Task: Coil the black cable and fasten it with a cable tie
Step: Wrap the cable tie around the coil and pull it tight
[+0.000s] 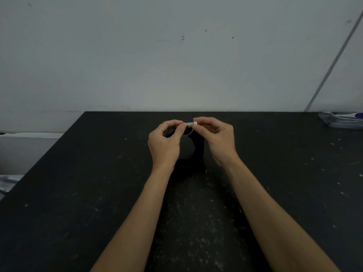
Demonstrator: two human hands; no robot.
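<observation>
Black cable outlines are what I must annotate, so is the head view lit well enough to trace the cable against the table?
Head view: dim, flat lighting; the black cable nearly merges with the black table, and its loops are barely traceable. Head view: the white cable tie stands out, though it is slightly soft.

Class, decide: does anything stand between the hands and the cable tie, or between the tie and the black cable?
Nothing visible does. The left hand and right hand both pinch the cable tie, held at the top of the coiled black cable; whether it encircles the coil is too dark to tell.
</observation>
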